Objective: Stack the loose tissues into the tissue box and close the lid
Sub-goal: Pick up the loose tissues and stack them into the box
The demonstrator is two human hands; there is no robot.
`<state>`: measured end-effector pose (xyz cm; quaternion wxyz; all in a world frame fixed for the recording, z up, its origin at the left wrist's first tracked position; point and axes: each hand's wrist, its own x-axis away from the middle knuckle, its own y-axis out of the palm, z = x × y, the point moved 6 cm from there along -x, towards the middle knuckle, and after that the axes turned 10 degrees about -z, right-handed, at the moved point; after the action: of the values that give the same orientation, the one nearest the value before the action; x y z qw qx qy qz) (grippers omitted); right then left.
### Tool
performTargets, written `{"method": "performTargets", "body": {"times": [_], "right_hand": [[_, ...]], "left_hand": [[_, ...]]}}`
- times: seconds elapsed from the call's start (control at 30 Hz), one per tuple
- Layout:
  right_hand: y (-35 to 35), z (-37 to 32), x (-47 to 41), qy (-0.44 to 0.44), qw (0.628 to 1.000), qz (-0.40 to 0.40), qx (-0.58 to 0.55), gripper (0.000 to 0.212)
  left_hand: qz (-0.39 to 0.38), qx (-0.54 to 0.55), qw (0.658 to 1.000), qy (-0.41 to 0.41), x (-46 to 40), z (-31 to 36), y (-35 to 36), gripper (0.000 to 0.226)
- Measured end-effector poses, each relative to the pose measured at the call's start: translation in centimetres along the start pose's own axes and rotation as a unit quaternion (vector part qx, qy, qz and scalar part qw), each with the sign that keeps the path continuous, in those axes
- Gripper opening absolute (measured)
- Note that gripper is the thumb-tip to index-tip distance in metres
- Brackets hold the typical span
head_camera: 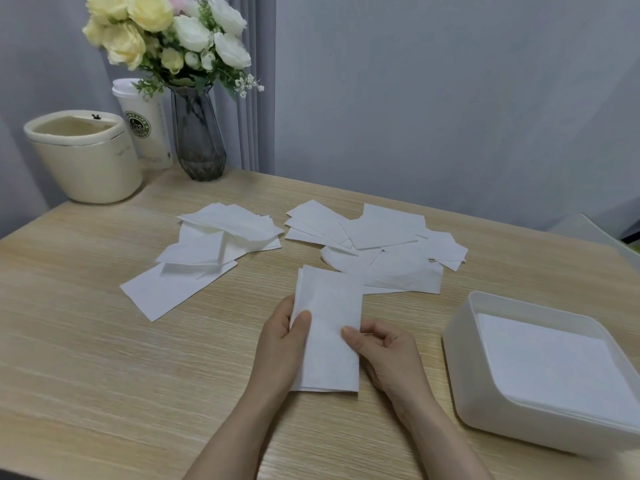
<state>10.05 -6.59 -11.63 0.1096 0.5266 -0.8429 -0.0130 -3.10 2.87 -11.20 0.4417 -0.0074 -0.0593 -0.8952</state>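
Both hands hold a small stack of folded white tissues (329, 317) above the table's middle. My left hand (280, 344) grips its left edge, thumb on top. My right hand (384, 355) pinches its right edge. To the right stands the open white tissue box (460, 368), with a flat layer of tissues (554, 358) inside. More loose tissues lie scattered beyond my hands: one pile at the left (207, 251), another at the right (377, 244). I see no lid for certain; a pale flat thing (588, 233) lies at the far right edge.
At the back left of the wooden table (104, 358) stand a cream round bin (83, 157), a paper cup (145, 123) and a grey glass vase (197, 133) of pale flowers. A grey wall and curtain close the back.
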Motion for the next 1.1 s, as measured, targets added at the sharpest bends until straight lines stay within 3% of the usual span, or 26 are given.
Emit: {"method": "performTargets", "body": {"times": [0.27, 0.43, 0.5, 0.57, 0.63, 0.8, 1.1], "right_hand": [[0.8, -0.7, -0.7, 0.006, 1.0, 0.003, -0.012, 0.006], [0.9, -2.7, -3.2, -0.067, 0.986, 0.073, 0.134, 0.001], [0.6, -3.4, -4.6, -0.088, 0.952, 0.113, 0.269, 0.01], [0.7, -4.5, -6.1, -0.093, 0.867, 0.136, 0.47, 0.032], [0.8, -5.3, -8.0, -0.077, 0.815, 0.143, 0.557, 0.05], [0.6, -4.4, -13.4, 0.015, 0.791, 0.125, 0.598, 0.065], [-0.5, -4.4, -16.1, 0.033, 0.751, 0.116, 0.649, 0.054]], "left_hand": [[-0.018, -0.039, 0.999, 0.007, -0.9, 1.3, -0.6, 0.026], [0.001, -0.041, 0.999, 0.008, -2.6, 2.6, -4.1, 0.007], [-0.001, -0.028, 1.0, -0.006, -2.9, 2.4, -5.3, 0.02], [-0.005, -0.012, 1.0, -0.017, -3.1, 2.1, -6.3, 0.021], [0.006, -0.001, 1.0, -0.024, -3.2, 1.7, -7.1, 0.012], [0.02, 0.014, 0.999, -0.035, -3.4, 1.3, -7.4, 0.023], [0.038, 0.046, 0.998, -0.015, -3.7, 1.9, -7.8, 0.027]]}}
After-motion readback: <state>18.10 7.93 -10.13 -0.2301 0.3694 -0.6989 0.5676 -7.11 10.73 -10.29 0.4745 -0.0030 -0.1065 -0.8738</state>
